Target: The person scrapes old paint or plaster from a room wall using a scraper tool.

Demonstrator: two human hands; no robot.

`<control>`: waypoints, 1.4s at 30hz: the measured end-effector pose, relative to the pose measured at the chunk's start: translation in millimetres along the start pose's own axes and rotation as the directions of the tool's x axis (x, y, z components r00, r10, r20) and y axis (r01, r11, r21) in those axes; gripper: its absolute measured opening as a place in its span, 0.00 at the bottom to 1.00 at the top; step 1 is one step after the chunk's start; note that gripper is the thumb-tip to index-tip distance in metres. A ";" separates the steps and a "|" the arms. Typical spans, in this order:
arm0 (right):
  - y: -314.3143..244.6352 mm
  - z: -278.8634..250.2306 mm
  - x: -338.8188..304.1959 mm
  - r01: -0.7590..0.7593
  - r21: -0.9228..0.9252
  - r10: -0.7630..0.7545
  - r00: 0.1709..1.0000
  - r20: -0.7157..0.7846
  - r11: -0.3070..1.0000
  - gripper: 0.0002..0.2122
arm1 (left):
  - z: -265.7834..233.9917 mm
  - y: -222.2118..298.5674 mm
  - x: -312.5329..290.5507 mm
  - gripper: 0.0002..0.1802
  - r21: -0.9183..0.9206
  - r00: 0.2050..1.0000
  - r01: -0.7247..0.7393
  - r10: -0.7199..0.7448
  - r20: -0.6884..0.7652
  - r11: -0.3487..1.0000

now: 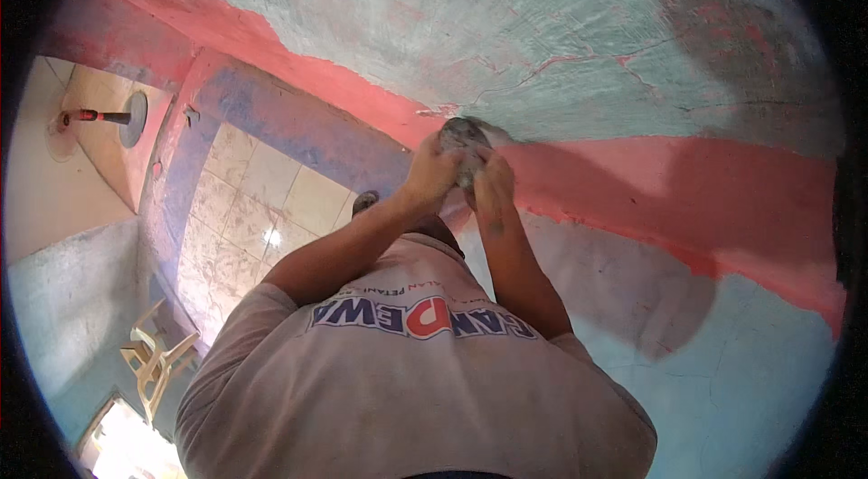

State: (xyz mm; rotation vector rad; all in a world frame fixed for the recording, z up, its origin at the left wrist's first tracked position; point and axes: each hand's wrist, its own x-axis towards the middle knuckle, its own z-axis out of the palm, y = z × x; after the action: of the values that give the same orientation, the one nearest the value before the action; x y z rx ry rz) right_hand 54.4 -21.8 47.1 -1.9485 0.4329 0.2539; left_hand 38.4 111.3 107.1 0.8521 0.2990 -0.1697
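Note:
Close together in front of me, my left hand (433,169) and my right hand (494,179) are closed around a rounded, mottled dark-grey lump (465,137). Its exact kind I cannot make out, since fingers cover part of it. The lump is up against the lower edge of a scuffed grey-green painted wall surface (561,54), where that meets a pink band (597,176). Pink shows through in patches and a crack line runs near the hands.
Beyond my left forearm lies a dusty tiled floor (242,185) with a purple-blue border. Light-coloured plastic chairs (155,360) are at the lower left, near a bright opening (131,447). A pale disc on a dark rod (136,117) shows at far left.

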 end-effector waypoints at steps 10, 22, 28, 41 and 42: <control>36.5 -8.4 17.7 -0.264 0.694 0.152 0.964 0.220 0.670 0.14 | 16.5 8.7 -21.2 0.19 0.039 0.998 -0.037 0.035 0.054 0.999; 65.6 -6.1 43.9 0.013 0.484 -0.104 0.981 0.162 0.875 0.16 | 9.2 -14.6 7.5 0.13 0.067 0.999 -0.046 0.046 0.014 0.997; 2.4 0.7 -5.2 0.102 0.289 -0.157 0.972 0.173 0.952 0.14 | 0.5 8.6 -11.3 0.12 0.119 0.999 -0.042 0.038 0.038 0.992; -0.8 23.2 17.7 -0.327 0.772 0.179 0.945 0.273 0.545 0.11 | -6.9 7.6 -1.8 0.15 0.041 0.998 -0.055 0.055 0.018 0.998; -17.1 29.5 13.1 -0.342 0.615 0.250 0.940 0.234 0.710 0.11 | -40.7 -23.1 15.2 0.15 0.366 0.984 -0.097 0.144 -0.104 0.926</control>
State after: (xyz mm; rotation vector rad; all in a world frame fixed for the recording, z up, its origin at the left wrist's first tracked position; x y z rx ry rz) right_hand 74.0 9.0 44.6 -1.1569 0.6507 0.3815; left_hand 38.9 126.9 60.4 1.2458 0.3409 -0.0539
